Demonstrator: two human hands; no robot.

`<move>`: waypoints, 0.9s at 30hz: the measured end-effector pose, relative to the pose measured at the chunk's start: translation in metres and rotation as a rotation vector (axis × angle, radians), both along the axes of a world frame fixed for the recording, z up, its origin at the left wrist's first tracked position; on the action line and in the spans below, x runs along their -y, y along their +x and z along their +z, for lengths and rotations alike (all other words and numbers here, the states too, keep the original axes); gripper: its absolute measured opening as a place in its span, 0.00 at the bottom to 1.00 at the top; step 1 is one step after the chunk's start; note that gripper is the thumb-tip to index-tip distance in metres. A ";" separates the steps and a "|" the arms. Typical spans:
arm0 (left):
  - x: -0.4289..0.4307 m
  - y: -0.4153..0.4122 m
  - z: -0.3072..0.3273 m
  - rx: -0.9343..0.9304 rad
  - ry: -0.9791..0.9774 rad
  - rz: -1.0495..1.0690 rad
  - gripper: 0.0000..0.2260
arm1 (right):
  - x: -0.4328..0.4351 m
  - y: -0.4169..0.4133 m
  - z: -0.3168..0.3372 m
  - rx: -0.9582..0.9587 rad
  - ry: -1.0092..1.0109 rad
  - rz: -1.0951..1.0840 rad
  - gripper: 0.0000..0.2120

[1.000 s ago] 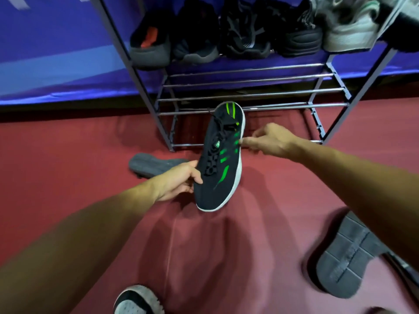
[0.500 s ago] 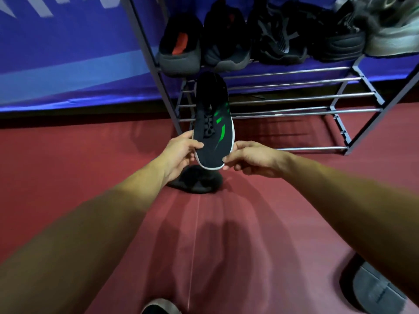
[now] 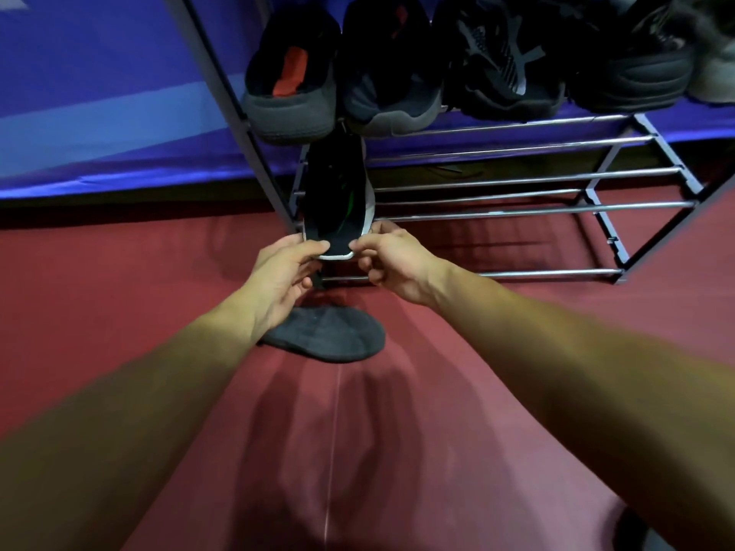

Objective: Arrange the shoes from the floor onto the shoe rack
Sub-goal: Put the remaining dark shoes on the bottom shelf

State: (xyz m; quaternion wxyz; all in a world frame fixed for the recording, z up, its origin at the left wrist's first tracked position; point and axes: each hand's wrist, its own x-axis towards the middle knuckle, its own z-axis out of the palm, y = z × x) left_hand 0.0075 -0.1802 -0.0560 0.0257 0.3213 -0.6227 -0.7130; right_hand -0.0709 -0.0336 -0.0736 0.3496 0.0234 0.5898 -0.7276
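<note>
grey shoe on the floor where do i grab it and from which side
Take the grey shoe across its width near the rounded right end, coming from above: it lies flat, long axis left to right, and that end is clear. Its other end is hidden behind the left hand, which with the right hand pinches the black shoe at its heel.

— What stands on the far side?
— A blue wall covering (image 3: 99,65), with a paler blue band (image 3: 99,123) slanting across it on the left.
— And below that?
— A dark strip (image 3: 119,206) runs along its base. From there the red floor (image 3: 119,296) spreads to the near edge, with a thin pale seam (image 3: 332,451) running near to far down its middle.
</note>
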 end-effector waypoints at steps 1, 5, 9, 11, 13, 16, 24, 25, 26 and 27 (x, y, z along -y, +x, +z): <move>-0.001 -0.003 0.002 -0.014 0.002 0.021 0.06 | 0.002 -0.002 0.000 -0.011 0.000 -0.006 0.19; -0.004 -0.016 0.003 -0.044 -0.013 0.114 0.10 | 0.009 -0.010 -0.001 -0.092 0.058 -0.070 0.15; -0.004 -0.021 -0.006 -0.037 -0.025 0.137 0.12 | 0.006 -0.009 -0.001 -0.145 0.142 -0.083 0.12; -0.005 -0.019 -0.007 -0.044 -0.019 0.145 0.11 | -0.001 -0.007 0.003 -0.153 0.154 -0.060 0.10; -0.009 -0.015 -0.007 -0.037 -0.033 0.128 0.10 | -0.010 -0.004 0.007 -0.164 0.169 -0.032 0.09; -0.019 -0.009 -0.009 -0.022 -0.082 0.062 0.10 | -0.023 -0.002 0.011 -0.193 0.234 0.002 0.07; -0.064 0.004 -0.006 0.054 -0.232 -0.190 0.07 | -0.085 0.014 0.023 -0.246 0.359 0.091 0.02; -0.076 0.004 -0.006 0.059 -0.255 -0.250 0.07 | -0.097 0.016 0.025 -0.266 0.401 0.104 0.02; -0.087 0.003 -0.006 0.064 -0.277 -0.309 0.07 | -0.111 0.017 0.025 -0.284 0.443 0.113 0.01; -0.099 0.001 -0.006 0.070 -0.295 -0.359 0.07 | -0.126 0.017 0.025 -0.297 0.484 0.121 0.02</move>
